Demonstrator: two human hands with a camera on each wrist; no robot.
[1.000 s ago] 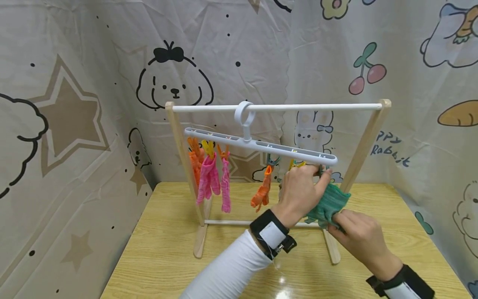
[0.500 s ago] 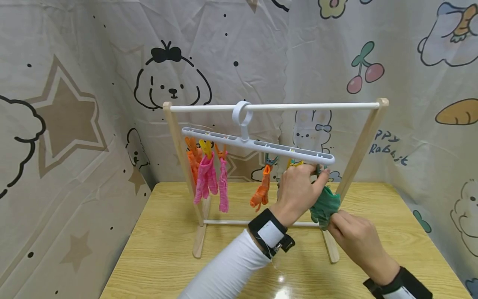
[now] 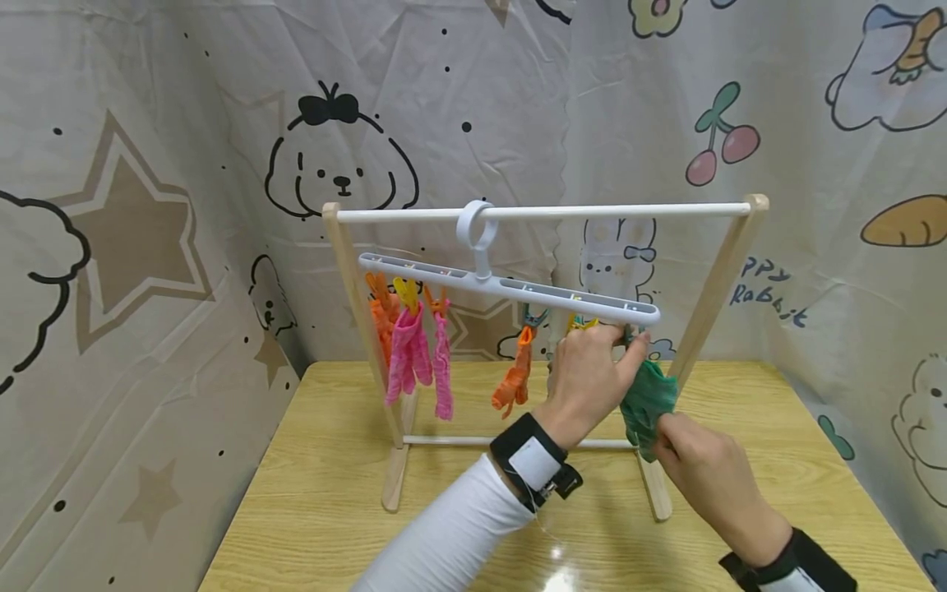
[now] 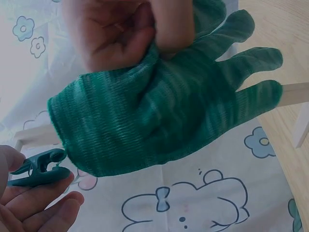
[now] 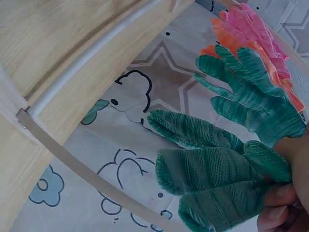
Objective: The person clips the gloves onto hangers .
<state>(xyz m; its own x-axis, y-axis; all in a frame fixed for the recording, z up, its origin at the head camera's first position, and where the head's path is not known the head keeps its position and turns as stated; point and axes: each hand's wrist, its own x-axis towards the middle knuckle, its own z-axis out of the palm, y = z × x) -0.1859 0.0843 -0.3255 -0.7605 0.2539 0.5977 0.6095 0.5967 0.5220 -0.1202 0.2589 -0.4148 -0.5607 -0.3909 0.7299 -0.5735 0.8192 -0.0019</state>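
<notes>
Nearest the camera, the right hand (image 3: 699, 469) reached up from the lower right, its fingers curled and pinching the lower part of the green glove (image 3: 647, 403); the fingertips themselves were buried in the knit and hard to make out. In the left wrist view the same glove (image 4: 159, 111) showed as a green, ribbed knit, bunched where the right hand (image 4: 120, 29) gripped it, cuff toward the clip and fingers spread away.

The left hand (image 3: 592, 374) was raised just under the right end of the white hanger (image 3: 510, 288), wrist bent, covering the clips there. Its fingers (image 4: 34, 203) pinched a teal clip (image 4: 36, 166), whose jaws sat just beside the glove's cuff; whether they were biting the cloth could not be told.

The glove hung over the wooden table (image 3: 333, 460), inside the wooden rack (image 3: 355, 312). Farther left on the hanger hung pink gloves (image 3: 414, 353) and an orange glove (image 3: 514, 378), and behind everything a cartoon-printed curtain (image 3: 185, 164).
</notes>
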